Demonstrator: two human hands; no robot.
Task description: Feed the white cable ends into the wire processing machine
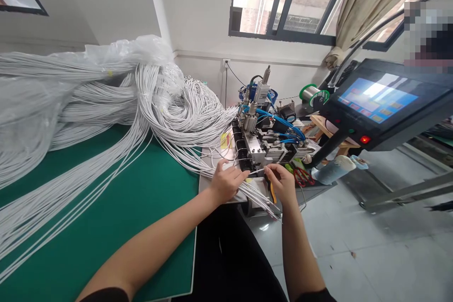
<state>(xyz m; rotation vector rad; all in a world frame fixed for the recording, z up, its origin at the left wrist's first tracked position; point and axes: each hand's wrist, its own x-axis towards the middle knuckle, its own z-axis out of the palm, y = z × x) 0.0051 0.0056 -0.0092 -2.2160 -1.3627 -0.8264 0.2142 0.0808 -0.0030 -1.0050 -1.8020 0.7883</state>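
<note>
Between my two hands a short stretch of white cable (256, 171) runs across the front of a machine (255, 144) with metal cylinders and blue air tubes. My left hand (229, 181) pinches the cable on one side, its fingertips close to the machine's edge. On the other side my right hand (281, 182) grips the cable end between thumb and fingers. Below the hands lies a bundle of loose white cable ends (260, 197). Pliers with orange handles (272, 190) rest beside my right hand, partly hidden by it.
A large heap of white cables (191, 104) covers much of the green table (159, 207). To the right stand a touch screen (378, 98), a solder wire spool (311, 94), red-handled scissors (303, 177) and a bluish roll (334, 170). Part of another person shows at upper right.
</note>
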